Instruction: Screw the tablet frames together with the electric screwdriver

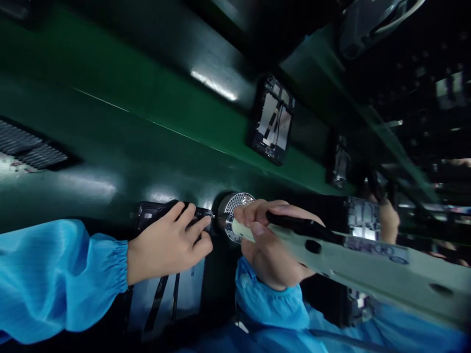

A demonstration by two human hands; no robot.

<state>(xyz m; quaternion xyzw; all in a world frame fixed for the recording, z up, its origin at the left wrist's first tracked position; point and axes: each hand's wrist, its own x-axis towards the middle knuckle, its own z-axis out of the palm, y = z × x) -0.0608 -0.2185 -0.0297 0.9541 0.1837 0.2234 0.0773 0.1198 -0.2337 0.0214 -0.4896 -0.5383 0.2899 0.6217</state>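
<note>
My left hand (pixel 172 242) lies over the upper end of an opened tablet-like device (pixel 184 294), its fingers bent onto the dark frame. Pale panels and black strips show inside the device; the hand hides part of it. My right hand (pixel 270 245) is wrapped round a pale green electric screwdriver (pixel 371 269) with a black lever. The screwdriver lies nearly level, its metal nose over a round, perforated metal screw dish (pixel 241 199). The dish stands just right of the device. Whether a screw sits on the tip is hidden.
Another opened device (pixel 274 120) lies on the green line ahead, with a further one (pixel 340 162) to its right. At the left is a dark ribbed tray (pixel 31 144). Another person's hand (pixel 388 220) is at the right, beside a further opened device (pixel 363 215).
</note>
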